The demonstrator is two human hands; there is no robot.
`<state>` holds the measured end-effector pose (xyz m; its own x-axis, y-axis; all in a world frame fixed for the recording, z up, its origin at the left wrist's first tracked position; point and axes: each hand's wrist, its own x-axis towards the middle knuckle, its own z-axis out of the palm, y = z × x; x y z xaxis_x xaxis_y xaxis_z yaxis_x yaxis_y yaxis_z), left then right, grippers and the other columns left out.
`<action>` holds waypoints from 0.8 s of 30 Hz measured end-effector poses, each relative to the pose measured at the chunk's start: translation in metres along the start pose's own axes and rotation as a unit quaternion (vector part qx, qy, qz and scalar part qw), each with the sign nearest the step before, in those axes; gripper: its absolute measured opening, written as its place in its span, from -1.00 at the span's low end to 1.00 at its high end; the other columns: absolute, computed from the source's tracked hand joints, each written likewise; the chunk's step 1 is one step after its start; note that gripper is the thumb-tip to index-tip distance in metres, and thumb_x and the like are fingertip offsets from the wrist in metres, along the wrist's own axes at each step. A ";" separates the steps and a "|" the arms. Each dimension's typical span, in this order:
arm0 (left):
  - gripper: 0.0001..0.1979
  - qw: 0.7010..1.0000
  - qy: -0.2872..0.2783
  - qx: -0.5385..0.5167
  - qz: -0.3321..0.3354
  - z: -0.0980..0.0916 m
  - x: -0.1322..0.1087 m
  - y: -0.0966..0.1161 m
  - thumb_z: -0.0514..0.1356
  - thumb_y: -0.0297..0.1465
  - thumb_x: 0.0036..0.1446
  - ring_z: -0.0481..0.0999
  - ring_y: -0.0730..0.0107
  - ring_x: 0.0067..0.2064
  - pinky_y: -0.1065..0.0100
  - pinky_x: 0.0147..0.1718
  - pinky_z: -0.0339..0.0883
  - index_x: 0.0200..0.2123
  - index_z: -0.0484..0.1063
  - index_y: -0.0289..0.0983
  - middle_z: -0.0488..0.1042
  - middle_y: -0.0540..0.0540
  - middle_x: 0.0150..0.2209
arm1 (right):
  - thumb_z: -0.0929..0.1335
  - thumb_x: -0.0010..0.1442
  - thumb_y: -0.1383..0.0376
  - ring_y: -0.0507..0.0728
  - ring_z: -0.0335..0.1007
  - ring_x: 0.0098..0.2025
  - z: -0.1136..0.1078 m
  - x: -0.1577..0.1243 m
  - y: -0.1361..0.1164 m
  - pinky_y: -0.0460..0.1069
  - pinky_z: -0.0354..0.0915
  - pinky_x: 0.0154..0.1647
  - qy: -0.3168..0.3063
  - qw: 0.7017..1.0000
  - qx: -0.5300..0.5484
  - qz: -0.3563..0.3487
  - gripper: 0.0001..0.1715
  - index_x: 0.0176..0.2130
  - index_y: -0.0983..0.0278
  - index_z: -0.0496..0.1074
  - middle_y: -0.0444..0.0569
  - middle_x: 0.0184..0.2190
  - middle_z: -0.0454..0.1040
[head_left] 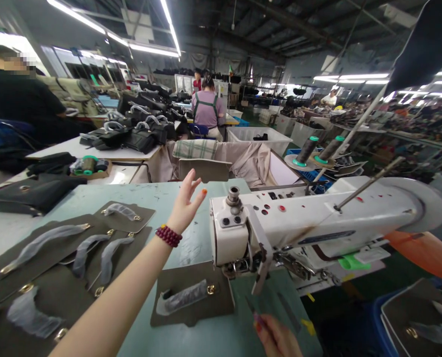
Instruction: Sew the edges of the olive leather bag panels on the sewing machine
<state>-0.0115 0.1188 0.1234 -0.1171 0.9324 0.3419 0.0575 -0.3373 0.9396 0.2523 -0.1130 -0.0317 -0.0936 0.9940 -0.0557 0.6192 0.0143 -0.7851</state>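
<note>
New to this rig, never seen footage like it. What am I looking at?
This is one picture from a camera worn on a person's head, looking forward and down, so the arms reach in from the bottom. There's no robot; these are bare human hands. The left hand is raised and open, touching nothing, with a beaded bracelet on its wrist. The right hand seems to hold a thin tool, too blurred to name. Nearby are a white industrial sewing machine and a pale green table bearing dark panels with wrapped handles.
</note>
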 end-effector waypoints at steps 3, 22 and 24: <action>-0.83 0.989 0.052 0.124 0.063 -0.013 -0.072 0.012 0.08 -0.27 0.23 0.47 0.24 -0.15 0.28 -0.11 0.34 -0.28 0.41 -0.21 0.49 -0.12 -0.22 | 0.13 0.31 0.12 0.20 0.55 -0.38 -0.004 0.008 0.018 -0.04 0.36 -0.40 0.019 0.994 -0.095 0.051 -0.56 -0.22 0.23 0.50 0.05 -0.41 0.58; -0.41 0.843 -0.322 0.411 0.128 -0.049 -0.178 -0.099 0.09 -0.23 0.23 0.20 0.08 0.27 0.04 0.21 0.14 0.30 0.05 -0.14 0.19 -0.19 0.28 | 0.22 0.29 0.02 0.11 0.41 -0.35 0.043 0.057 -0.048 -0.06 0.33 -0.37 -0.047 0.927 0.371 -0.019 -0.53 -0.21 0.30 0.50 0.02 -0.34 0.51; -0.48 0.857 -0.344 0.377 0.072 -0.054 -0.175 -0.088 0.03 -0.25 0.27 0.26 0.16 0.24 0.13 0.19 0.19 0.28 0.10 -0.14 0.21 -0.15 0.27 | 0.27 0.25 0.04 0.12 0.44 -0.32 0.042 0.059 -0.053 -0.04 0.36 -0.31 -0.042 0.920 0.389 -0.022 -0.59 -0.15 0.28 0.49 0.03 -0.27 0.52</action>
<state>-0.0495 -0.0212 -0.0186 0.5424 0.8315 0.1200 0.6766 -0.5170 0.5243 0.1812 -0.0599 -0.0198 -0.1857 0.9819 -0.0360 -0.1291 -0.0607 -0.9898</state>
